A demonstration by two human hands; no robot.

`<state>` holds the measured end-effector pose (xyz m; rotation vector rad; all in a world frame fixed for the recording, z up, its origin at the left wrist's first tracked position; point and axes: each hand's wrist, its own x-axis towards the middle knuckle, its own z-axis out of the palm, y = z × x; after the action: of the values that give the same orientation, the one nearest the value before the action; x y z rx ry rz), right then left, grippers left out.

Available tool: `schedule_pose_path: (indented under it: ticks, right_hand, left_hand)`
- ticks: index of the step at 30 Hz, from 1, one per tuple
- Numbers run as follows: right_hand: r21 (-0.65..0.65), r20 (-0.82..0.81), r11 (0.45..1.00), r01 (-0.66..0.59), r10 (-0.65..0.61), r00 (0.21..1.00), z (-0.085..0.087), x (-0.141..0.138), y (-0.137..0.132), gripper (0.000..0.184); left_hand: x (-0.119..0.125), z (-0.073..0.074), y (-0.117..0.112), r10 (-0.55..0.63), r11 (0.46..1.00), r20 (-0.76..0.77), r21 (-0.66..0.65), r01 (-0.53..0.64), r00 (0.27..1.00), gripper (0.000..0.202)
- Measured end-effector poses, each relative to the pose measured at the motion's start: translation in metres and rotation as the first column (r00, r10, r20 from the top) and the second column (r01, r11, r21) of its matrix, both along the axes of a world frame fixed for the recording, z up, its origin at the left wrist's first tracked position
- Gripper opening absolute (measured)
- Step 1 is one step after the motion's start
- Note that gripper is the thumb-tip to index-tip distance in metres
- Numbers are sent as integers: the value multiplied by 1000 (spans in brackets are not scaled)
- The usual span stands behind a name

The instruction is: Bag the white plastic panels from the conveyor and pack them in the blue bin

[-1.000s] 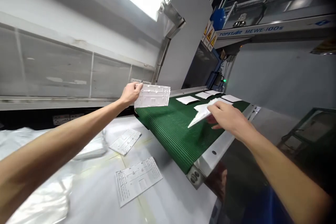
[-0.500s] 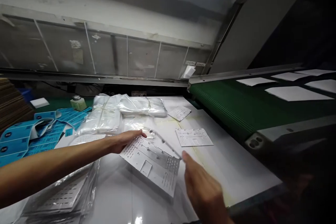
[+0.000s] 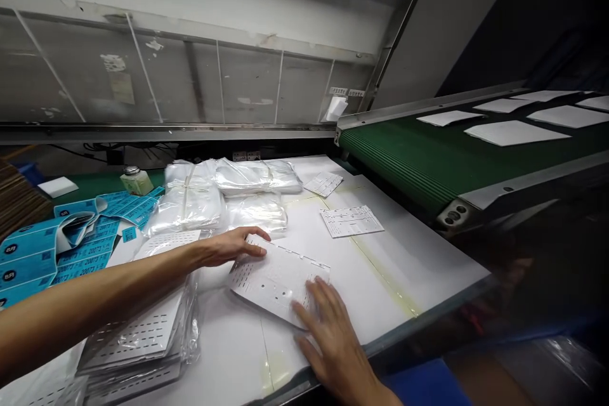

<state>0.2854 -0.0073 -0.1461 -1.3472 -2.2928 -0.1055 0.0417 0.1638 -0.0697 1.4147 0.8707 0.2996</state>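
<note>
A white slotted plastic panel [image 3: 276, 279] is in front of me, its flat face up, with rows of slots near both ends and small holes in the middle. My left hand [image 3: 238, 245] grips its far left corner, thumb on top of the face. Over the right end my right hand [image 3: 333, 336] is spread, its fingertips on or just above the surface, slightly blurred. Farther right on the white table top [image 3: 413, 266] lies a similar white panel [image 3: 352, 221], and behind it a smaller-looking one [image 3: 324, 184].
Slotted panels in clear bags [image 3: 143, 330] are stacked at left. Bundles of clear plastic bags [image 3: 190, 203] lie behind. Blue printed label sheets [image 3: 90, 241] and a small jar [image 3: 136, 181] stand far left. A green conveyor belt [image 3: 404, 165] carries several white sheets [image 3: 516, 133].
The panel has turned from its clipped, ribbed side with a rectangular cutout to its smoother face and come down flatter. My right hand has opened and moved onto its right end. The view has shifted.
</note>
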Motion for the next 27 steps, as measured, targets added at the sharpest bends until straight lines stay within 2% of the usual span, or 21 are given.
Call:
schedule_pose_path:
  ticks: [2,4,5,7,9,10,12,14,15,17,19,21,23,24,25,27]
  right_hand:
    - [-73,-137,986,147,-156,978,10,4,2,74]
    - [-213,-279,933,288,-341,898,21,8,4,83]
    - [-323,-336,897,302,-407,849,25,9,4,81]
    - [-540,-463,815,208,-494,736,30,6,3,73]
    - [-650,-607,758,54,-560,564,28,-5,-1,74]
    - [-655,-672,755,-6,-580,460,25,-13,-3,77]
    - [-614,-767,788,-56,-578,278,17,-31,-8,77]
    - [-583,-804,811,-51,-567,178,11,-46,-11,66]
    - [-580,-807,814,-32,-568,159,9,-50,-12,60]
    - [-610,-779,793,-14,-596,197,12,-53,-10,50]
    - [-646,-737,763,-41,-609,292,22,-48,-7,47]
    - [-666,-711,740,-93,-592,379,32,-40,-3,46]
    - [-674,-710,728,-125,-593,380,39,-33,0,45]
    - [-688,-708,715,-125,-622,334,39,-30,0,45]
    - [-707,-701,698,-117,-668,250,38,-28,1,46]
    - [-737,-673,671,-80,-740,-7,33,-23,1,53]
  left_hand:
    - [-2,10,-1,-108,985,-4,133,107,994,55]
    - [-5,19,-3,-191,950,-30,246,192,981,49]
    - [-8,22,-5,-222,928,-54,296,227,974,46]
    - [-15,26,-11,-259,882,-109,379,281,960,41]
    - [-23,24,-18,-242,844,-173,448,295,955,40]
    - [-26,21,-23,-208,841,-195,466,277,959,43]
    - [-32,11,-35,-99,870,-194,459,179,976,50]
    - [-35,0,-47,18,897,-172,437,60,985,50]
    - [-37,-4,-53,68,894,-166,447,14,984,47]
    - [-39,-8,-61,105,872,-165,490,-11,981,39]
    - [-40,-4,-62,57,867,-177,497,39,983,35]
    - [-40,5,-54,-28,869,-217,478,131,976,38]
    - [-37,13,-37,-59,851,-250,493,179,966,43]
    - [-33,15,-25,-38,825,-256,537,175,966,43]
    - [-28,15,-12,-4,775,-273,607,175,962,40]
    - [-15,10,13,69,611,-341,757,230,938,34]
